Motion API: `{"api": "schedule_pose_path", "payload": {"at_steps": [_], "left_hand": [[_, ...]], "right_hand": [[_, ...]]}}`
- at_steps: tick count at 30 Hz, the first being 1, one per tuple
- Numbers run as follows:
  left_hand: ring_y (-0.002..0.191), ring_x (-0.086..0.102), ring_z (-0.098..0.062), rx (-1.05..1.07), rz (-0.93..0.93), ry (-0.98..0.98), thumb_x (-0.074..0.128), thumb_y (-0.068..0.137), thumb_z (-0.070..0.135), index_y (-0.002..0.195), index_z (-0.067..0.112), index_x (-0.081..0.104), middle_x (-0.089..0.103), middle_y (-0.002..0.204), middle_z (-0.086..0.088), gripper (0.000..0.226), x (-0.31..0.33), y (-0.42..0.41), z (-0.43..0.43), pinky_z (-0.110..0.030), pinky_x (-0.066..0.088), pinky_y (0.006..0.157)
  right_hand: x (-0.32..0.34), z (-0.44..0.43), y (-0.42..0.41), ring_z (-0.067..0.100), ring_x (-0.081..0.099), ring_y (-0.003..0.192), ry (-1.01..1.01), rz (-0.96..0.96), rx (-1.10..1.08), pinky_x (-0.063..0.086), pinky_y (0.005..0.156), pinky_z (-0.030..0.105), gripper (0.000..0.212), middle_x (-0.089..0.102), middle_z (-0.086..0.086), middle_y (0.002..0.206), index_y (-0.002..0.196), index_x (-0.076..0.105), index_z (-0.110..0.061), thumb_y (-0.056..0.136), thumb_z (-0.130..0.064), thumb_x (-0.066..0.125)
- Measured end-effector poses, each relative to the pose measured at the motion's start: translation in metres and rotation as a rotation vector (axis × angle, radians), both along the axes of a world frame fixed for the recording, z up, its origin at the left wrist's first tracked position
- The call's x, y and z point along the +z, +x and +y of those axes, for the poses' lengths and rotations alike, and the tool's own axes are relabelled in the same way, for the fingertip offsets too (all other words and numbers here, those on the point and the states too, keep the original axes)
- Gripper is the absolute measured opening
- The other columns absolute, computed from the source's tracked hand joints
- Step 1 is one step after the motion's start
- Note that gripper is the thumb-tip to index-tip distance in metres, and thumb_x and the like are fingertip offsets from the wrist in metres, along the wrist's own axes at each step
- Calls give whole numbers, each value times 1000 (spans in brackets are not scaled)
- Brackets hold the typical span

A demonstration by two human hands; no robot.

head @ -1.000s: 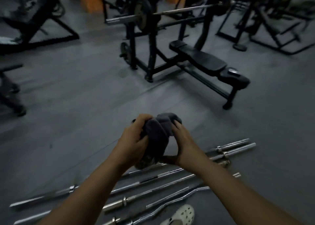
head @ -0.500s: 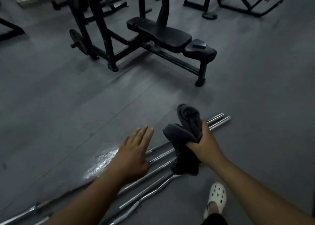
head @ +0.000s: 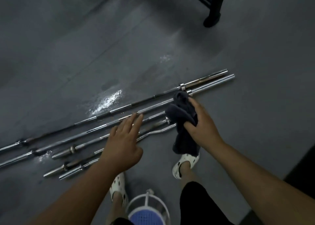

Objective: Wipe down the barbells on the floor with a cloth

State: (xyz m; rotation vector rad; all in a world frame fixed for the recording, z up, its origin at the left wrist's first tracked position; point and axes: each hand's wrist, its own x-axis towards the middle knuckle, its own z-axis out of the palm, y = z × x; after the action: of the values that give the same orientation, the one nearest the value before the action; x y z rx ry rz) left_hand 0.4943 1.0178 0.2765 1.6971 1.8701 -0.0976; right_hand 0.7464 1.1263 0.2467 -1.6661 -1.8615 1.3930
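Dark cloth hangs bunched from the right hand, fingers curled tight around it. Steel barbells lie on the floor beneath both hands; the left hand spreads flat-fingered over them, holding nothing.

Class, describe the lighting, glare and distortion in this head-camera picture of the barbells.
Head view: dim, flat light; a bright glare patch on the floor beside the barbells; the dark cloth loses detail; the wide-angle lens stretches the forearms near the bottom edge.
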Motion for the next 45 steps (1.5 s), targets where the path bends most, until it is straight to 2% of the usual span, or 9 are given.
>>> {"api": "schedule_pose_path", "payload": {"at_steps": [7,12,19,23,30,33,36,40,45], "left_hand": [[152,7,-21,-75,-60,-20,50,78,34,157,31,-6,0,166,2,97,-55,-12,-21,-47,18,121],[151,8,-21,-128,-126,5,54,78,32,158,29,-1,3,166,1,97,-124,-26,-44,-46,17,121],[151,7,-21,-106,-143,-50,49,75,37,157,31,-5,1,166,1,98,-300,1,-57,-45,18,121],[152,9,-21,-157,-152,-38,46,74,37,158,28,-1,4,166,-2,96,-416,23,-52,-47,20,120],[152,7,-20,-222,-114,1,49,78,38,158,27,-1,3,166,-2,95,-570,40,-23,-47,18,121],[152,9,-20,-232,-82,42,42,72,41,158,28,1,6,166,-2,97,-595,43,-11,-46,20,120],[152,9,-20,-244,-35,113,50,78,39,158,26,1,5,166,0,95,-597,43,-4,-44,17,120],[152,9,-21,-233,26,190,54,82,34,158,25,1,5,166,-1,93,-581,45,-6,-44,16,121],[152,4,-22,-202,62,232,50,87,33,157,26,-3,1,166,-2,88,-549,58,-27,-46,15,122]], "right_hand": [[-33,-66,-1,0,43,117,-58,-123,-149,37,94,21,87,41,-7,149,154,15,-38,87,-18,67],[-94,-114,2,15,42,136,-46,-253,-246,40,101,29,91,34,-7,156,156,8,-38,88,-24,66],[-266,-132,16,18,44,133,-102,-373,-220,39,100,29,83,32,-4,155,156,15,-36,90,-25,65],[-376,-119,27,23,54,119,-114,-475,-169,48,96,37,77,40,1,146,154,21,-33,90,-31,63],[-523,-87,19,31,57,110,-84,-638,-221,51,90,42,60,50,4,133,137,41,-28,81,-33,64],[-552,-87,3,34,55,108,-82,-686,-205,47,84,38,45,53,10,124,122,49,-21,80,-31,62],[-556,-83,-5,35,53,108,-43,-716,-194,42,79,36,36,53,11,120,113,49,-20,80,-29,61],[-537,-82,-4,35,48,113,56,-689,-248,39,77,36,46,44,10,124,123,46,-21,80,-25,62],[-511,-107,4,33,46,115,125,-696,-220,47,84,41,55,40,8,130,131,40,-22,82,-25,66]]}}
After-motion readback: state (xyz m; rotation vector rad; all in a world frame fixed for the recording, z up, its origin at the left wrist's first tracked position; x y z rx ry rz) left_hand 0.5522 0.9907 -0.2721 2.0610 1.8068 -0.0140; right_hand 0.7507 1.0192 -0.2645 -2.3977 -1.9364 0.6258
